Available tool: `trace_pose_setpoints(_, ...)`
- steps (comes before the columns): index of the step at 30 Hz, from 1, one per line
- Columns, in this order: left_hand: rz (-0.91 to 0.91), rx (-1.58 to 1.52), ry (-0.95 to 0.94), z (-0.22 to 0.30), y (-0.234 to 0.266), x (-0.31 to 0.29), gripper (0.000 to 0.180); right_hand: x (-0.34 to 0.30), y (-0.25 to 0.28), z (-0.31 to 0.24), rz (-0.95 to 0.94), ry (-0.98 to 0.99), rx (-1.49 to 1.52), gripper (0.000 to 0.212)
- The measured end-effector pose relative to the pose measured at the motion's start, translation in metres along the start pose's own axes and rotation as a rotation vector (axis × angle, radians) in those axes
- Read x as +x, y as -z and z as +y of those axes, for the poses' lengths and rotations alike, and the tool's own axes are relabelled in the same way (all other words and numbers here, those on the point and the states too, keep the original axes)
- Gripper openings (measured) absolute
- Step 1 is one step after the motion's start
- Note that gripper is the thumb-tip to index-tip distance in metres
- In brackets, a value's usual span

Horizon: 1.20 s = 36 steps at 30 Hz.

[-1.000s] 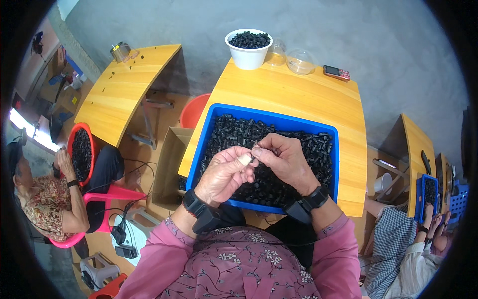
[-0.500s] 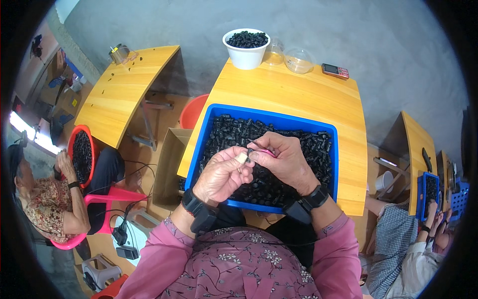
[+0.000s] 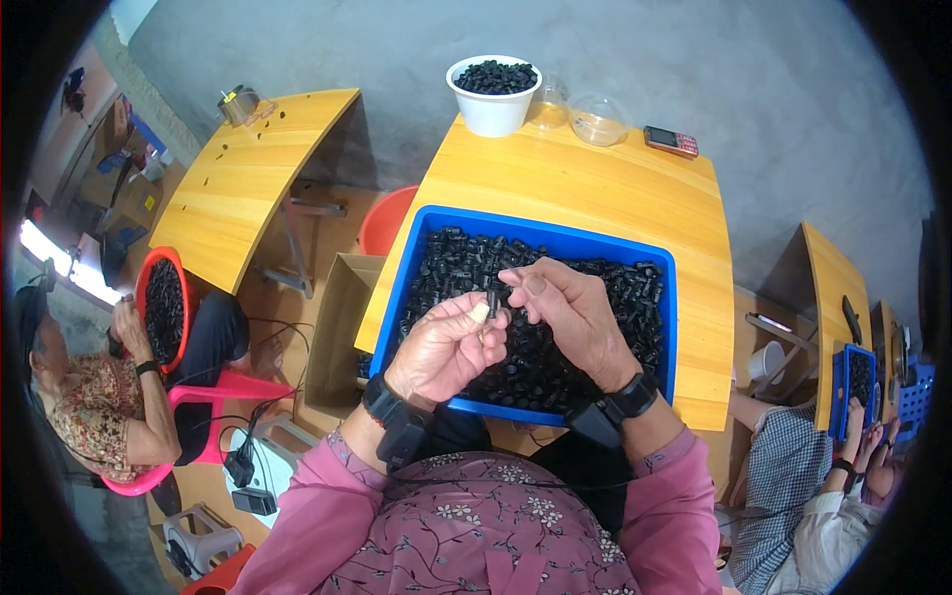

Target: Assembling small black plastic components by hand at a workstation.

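A blue tray [image 3: 407,268] full of small black plastic parts [image 3: 605,288] sits on the yellow wooden table [image 3: 575,188] in front of me. Both hands hover over the tray's middle. My left hand [image 3: 446,347] pinches a small black part [image 3: 491,300] between thumb and fingers. My right hand [image 3: 570,312] meets it from the right, fingertips touching the same part. Both wrists wear black bands.
A white bowl [image 3: 493,111] of black parts, two clear cups [image 3: 598,119] and a small phone [image 3: 671,141] stand at the table's far edge. A red bucket [image 3: 382,218] and a cardboard box [image 3: 337,332] are at the left. People work at both sides.
My hands have stayed over the tray, shifting slightly; the right fingers have closed in on the part that the left hand holds.
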<state>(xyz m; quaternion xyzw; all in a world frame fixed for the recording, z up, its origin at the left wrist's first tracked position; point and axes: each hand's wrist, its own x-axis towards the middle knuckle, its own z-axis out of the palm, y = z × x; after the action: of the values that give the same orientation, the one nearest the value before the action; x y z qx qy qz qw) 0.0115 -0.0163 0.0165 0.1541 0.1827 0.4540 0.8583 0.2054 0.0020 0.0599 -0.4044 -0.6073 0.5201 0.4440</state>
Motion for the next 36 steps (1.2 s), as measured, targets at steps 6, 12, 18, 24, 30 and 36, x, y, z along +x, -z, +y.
trace_pose_setpoints(6,-0.057,-0.112,-0.034,0.0,0.005,0.002,0.011,0.002,-0.001,0.016,-0.078,0.454,-0.357,0.02)
trace_pose_setpoints(12,-0.021,-0.143,-0.07,0.001,0.007,0.003,0.011,0.001,-0.006,0.017,-0.087,0.478,-0.396,0.021)
trace_pose_setpoints(18,-0.002,-0.136,-0.075,0.001,0.006,0.003,0.009,0.001,-0.007,0.018,-0.079,0.494,-0.409,0.021)
trace_pose_setpoints(24,-0.03,-0.099,-0.08,0.001,0.005,0.003,0.011,0.002,-0.007,0.02,-0.058,0.519,-0.409,0.021)
trace_pose_setpoints(30,-0.079,-0.096,-0.079,0.0,0.001,0.001,0.007,0.005,-0.001,0.022,0.029,0.451,-0.41,0.019)
trace_pose_setpoints(36,-0.005,-0.11,-0.1,0.0,0.008,0.002,0.006,0.003,-0.007,0.025,-0.029,0.531,-0.37,0.019)
